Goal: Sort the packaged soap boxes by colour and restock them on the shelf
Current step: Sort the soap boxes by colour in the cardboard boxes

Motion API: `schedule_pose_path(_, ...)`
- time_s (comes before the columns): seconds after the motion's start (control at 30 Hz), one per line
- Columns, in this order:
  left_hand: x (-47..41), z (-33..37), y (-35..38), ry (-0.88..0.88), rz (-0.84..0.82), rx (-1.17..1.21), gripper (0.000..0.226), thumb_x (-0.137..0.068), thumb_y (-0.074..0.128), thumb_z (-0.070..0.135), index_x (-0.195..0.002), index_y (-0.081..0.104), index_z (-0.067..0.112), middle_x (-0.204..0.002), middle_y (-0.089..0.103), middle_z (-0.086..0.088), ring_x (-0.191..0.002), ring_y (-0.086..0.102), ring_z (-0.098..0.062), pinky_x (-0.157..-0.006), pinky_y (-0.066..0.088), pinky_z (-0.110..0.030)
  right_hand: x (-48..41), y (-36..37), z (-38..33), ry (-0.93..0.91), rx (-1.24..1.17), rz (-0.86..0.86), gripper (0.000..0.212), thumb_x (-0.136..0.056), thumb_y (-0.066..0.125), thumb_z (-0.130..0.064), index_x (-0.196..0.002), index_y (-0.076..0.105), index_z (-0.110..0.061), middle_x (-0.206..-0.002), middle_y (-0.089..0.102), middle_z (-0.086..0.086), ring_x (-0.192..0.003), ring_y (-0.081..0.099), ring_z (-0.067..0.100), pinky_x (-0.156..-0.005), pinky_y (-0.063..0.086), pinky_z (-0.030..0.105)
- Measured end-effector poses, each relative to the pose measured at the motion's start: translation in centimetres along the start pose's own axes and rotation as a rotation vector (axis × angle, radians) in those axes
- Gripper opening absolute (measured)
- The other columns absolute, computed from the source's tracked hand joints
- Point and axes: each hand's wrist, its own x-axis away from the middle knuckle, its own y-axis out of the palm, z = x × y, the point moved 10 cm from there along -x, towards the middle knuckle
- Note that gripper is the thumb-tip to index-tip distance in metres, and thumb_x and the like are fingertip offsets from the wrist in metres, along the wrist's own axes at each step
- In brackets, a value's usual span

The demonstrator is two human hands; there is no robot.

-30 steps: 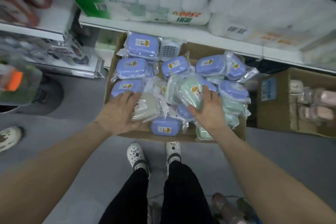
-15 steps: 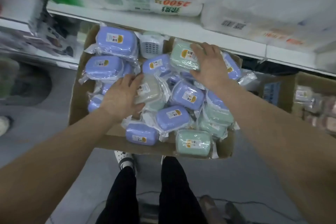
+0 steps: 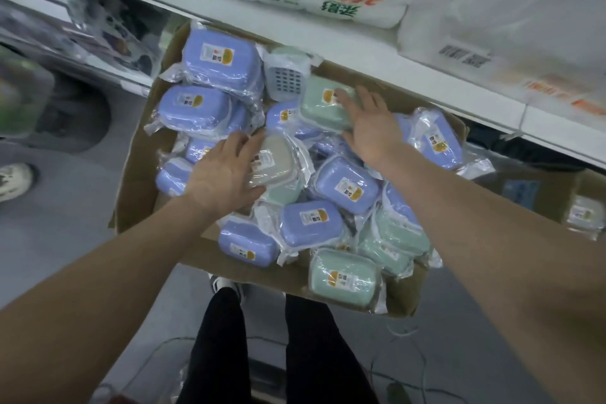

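A cardboard carton (image 3: 141, 174) on the floor holds several plastic-wrapped soap boxes. Purple ones (image 3: 219, 62) are stacked at its back left, and more purple ones (image 3: 311, 223) lie in the middle. Green ones (image 3: 344, 275) sit at the front right. My left hand (image 3: 223, 174) lies over a beige soap box (image 3: 278, 157) in the middle, with the thumb along its near edge. My right hand (image 3: 370, 131) rests with spread fingers on a green soap box (image 3: 319, 108) at the back of the carton.
A white shelf edge (image 3: 377, 59) runs just behind the carton, with white tissue packs (image 3: 354, 0) on it. A second carton (image 3: 554, 193) stands to the right. Someone's shoe (image 3: 13, 180) is at the far left. My legs (image 3: 223, 354) and cables are below.
My right hand carried a green soap box from the carton's middle to its back and now lies open on it. My left hand stayed on the beige box.
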Motion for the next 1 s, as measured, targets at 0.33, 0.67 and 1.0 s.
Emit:
schedule_pose_path(0.33, 3.6, -1.8, -0.6, -0.089, 0.010, 0.098, 0.092, -0.067, 0.083, 0.033, -0.143, 0.039, 0.006, -0.130, 0.046, -0.020, -0.112, 0.051, -0.042, -0.093, 0.044, -0.048, 14.7, 1.1, -7.8, -0.375, -0.096, 0.229, 0.043, -0.082, 0.068, -0.018, -0.123, 0.060, -0.005, -0.119, 0.060, 0.014, -0.110, 0.055, 0.031, -0.092, 0.049, 0.038)
schedule_pose_path(0.67, 11.2, -9.3, -0.2, -0.103, 0.030, 0.034, 0.089, -0.066, 0.083, 0.034, -0.140, 0.041, 0.008, -0.125, 0.048, -0.021, -0.105, 0.055, -0.044, -0.092, 0.048, -0.050, 13.7, 10.5, -11.0, -0.185, 0.191, -0.365, 0.099, -0.082, 0.070, -0.045, -0.156, 0.011, -0.015, -0.158, 0.022, 0.011, -0.142, 0.026, 0.032, -0.117, 0.024, 0.038)
schedule_pose_path(1.0, 16.4, -12.6, 1.2, 0.156, 0.005, 0.006, 0.088, -0.057, 0.075, 0.042, -0.136, 0.048, 0.014, -0.124, 0.056, -0.012, -0.108, 0.055, -0.035, -0.098, 0.045, -0.048, 9.9, 0.9, -17.0, -0.106, -0.174, -0.045, 0.091, -0.067, 0.071, -0.056, -0.139, 0.041, -0.010, -0.123, 0.044, 0.015, -0.111, 0.050, 0.037, -0.091, 0.046, 0.044)
